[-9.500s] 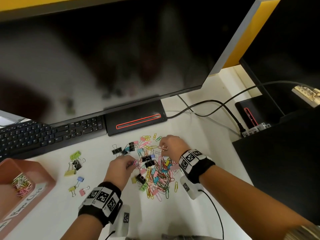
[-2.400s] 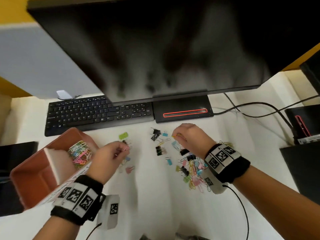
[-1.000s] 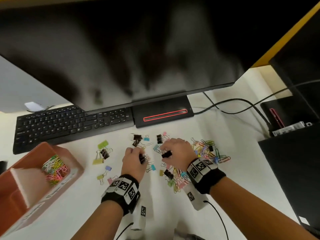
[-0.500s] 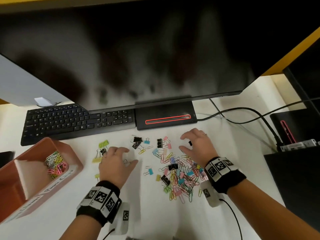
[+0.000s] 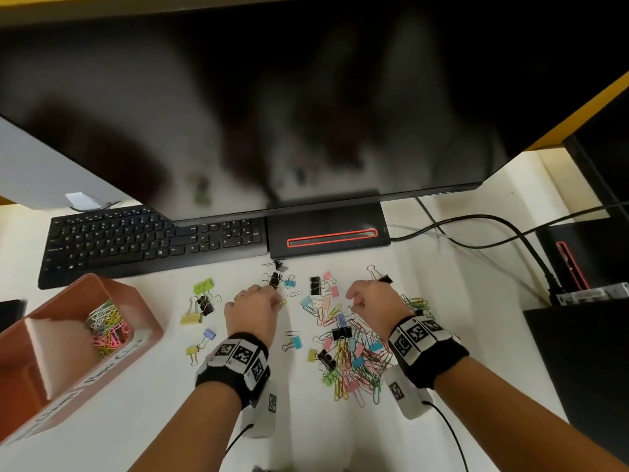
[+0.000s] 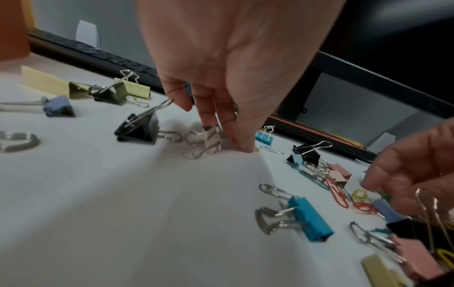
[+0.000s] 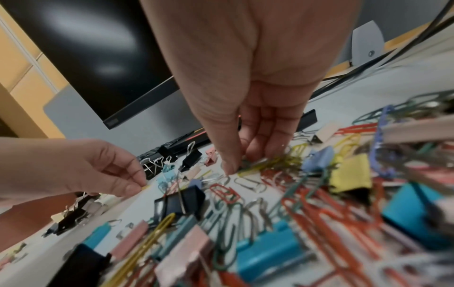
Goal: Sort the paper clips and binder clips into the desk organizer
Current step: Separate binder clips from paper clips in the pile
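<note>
A mixed pile of coloured paper clips and binder clips (image 5: 350, 356) lies on the white desk in front of the monitor stand. My left hand (image 5: 277, 301) pinches a yellow paper clip (image 6: 256, 150) against the desk, just left of the pile. My right hand (image 7: 239, 165) reaches down into the pile's far edge, thumb and fingers closing on some yellow and green paper clips (image 7: 275, 162). The terracotta desk organizer (image 5: 136, 301) stands at the left, with paper clips (image 5: 105, 328) in its far compartment. Several binder clips (image 5: 200, 301) lie grouped between the organizer and my left hand.
A black keyboard (image 5: 149, 240) and the monitor stand (image 5: 326, 229) lie behind the clips, under a large monitor (image 5: 272, 97). Black cables (image 5: 493, 223) run to the black boxes (image 5: 585, 369) on the right. More binder clips (image 5: 316, 284) are scattered near the stand.
My left hand moved right, away from the binder clip group, and closed on a yellow paper clip. My right hand, spread flat before, curled its fingers down into the pile.
</note>
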